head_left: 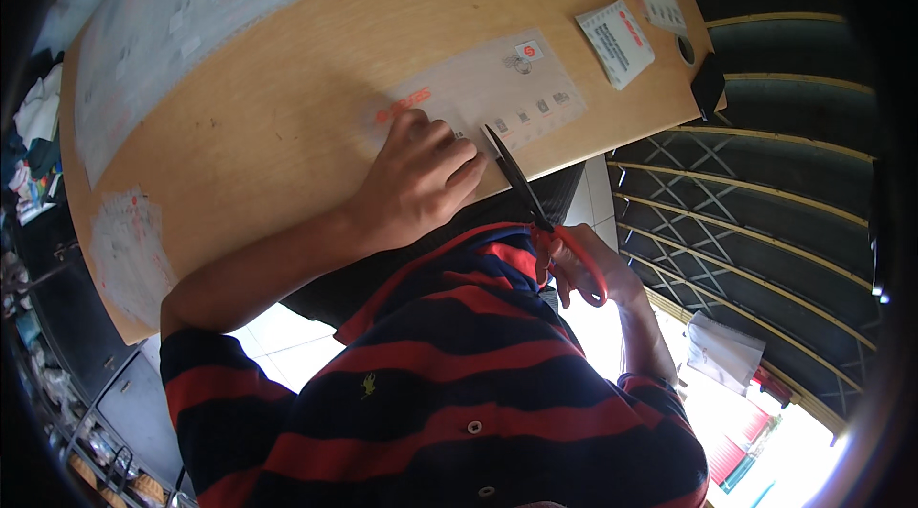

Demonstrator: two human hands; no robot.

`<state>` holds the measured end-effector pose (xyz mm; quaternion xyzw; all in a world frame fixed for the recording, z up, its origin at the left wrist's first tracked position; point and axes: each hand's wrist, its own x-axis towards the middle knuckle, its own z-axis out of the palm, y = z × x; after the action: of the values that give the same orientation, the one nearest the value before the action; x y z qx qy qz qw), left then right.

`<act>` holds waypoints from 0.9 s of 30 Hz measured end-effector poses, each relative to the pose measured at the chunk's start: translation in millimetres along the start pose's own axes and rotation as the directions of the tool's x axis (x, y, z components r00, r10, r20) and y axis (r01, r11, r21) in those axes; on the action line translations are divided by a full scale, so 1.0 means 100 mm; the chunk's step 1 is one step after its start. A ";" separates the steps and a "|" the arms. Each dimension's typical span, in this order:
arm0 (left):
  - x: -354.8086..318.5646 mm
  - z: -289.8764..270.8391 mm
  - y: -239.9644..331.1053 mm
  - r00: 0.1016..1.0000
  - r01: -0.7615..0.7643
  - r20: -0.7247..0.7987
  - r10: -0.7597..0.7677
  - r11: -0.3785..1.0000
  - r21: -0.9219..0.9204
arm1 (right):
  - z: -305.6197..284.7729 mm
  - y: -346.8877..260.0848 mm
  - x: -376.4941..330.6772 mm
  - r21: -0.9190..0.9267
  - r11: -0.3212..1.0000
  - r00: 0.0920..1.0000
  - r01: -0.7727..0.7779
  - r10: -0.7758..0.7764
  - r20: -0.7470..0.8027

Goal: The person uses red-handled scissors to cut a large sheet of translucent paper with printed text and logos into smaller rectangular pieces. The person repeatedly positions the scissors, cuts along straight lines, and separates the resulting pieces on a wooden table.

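head view: printed sheet [483, 92] lies partly under the left fingers [437, 146].

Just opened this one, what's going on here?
Someone in a striped shirt is at a wooden table. Their left hand is curled over a printed translucent plastic sheet; whether it grips the sheet is unclear. Their right hand holds red-handled scissors, blades pointing toward the sheet.
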<state>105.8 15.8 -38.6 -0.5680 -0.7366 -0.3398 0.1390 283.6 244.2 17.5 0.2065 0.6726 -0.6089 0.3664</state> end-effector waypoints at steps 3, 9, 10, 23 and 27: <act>0.01 0.00 -0.01 0.999 -0.035 -0.026 0.035 0.999 0.009 | 0.05 -0.09 0.00 -0.064 0.998 0.999 0.010 -0.013 -0.041; 0.00 0.00 -0.01 0.999 -0.034 -0.020 0.034 0.999 -0.014 | 0.11 -0.11 0.03 -0.001 0.996 0.996 0.090 -0.090 -0.016; 0.00 0.00 -0.01 0.999 -0.037 -0.018 0.036 0.999 -0.015 | 0.12 -0.10 0.03 0.016 0.995 0.995 0.097 -0.097 -0.007; -0.01 -0.01 -0.02 0.998 -0.067 0.013 0.067 0.998 0.007 | 0.26 -0.18 0.02 -0.055 0.999 0.995 0.002 -0.007 -0.097; 0.00 -0.02 -0.02 0.995 -0.098 0.009 0.097 0.995 0.024 | 0.34 -0.23 0.02 -0.047 0.999 0.991 0.002 -0.008 -0.134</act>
<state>103.7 14.4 -37.4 -0.6029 -0.7126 -0.3213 0.1596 274.1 206.9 31.9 0.2365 0.7101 -0.5789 0.3236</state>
